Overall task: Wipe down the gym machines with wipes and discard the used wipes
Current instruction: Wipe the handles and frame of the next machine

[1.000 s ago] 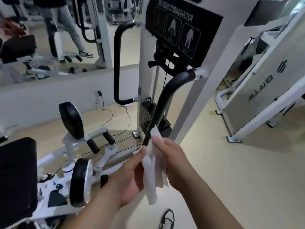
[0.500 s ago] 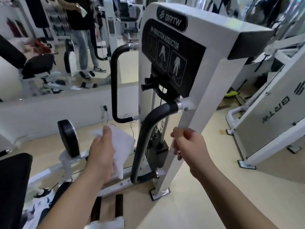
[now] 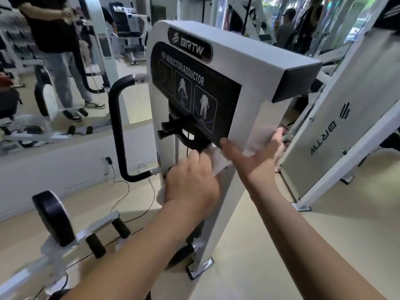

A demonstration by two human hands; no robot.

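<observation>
The left hand (image 3: 190, 185) clutched the limp, light wipe (image 3: 221, 162), seemingly best held bunched, while the right hand (image 3: 255, 163) spread against the machine (image 3: 238, 53).

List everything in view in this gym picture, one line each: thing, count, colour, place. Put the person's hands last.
hip adductor machine: one, white with black placard, centre
handle: one, black, on the machine's left side
wipe: one, white, against the machine
leg pad: one, black, lower left
foot pegs: two, black, beside the leg pad
cable: one, black, on the floor
neighbouring machine: one, white, right
mirror: one, reflecting a standing person, left wall
left hand: one, grips the wipe
right hand: one, flat on the machine
</observation>
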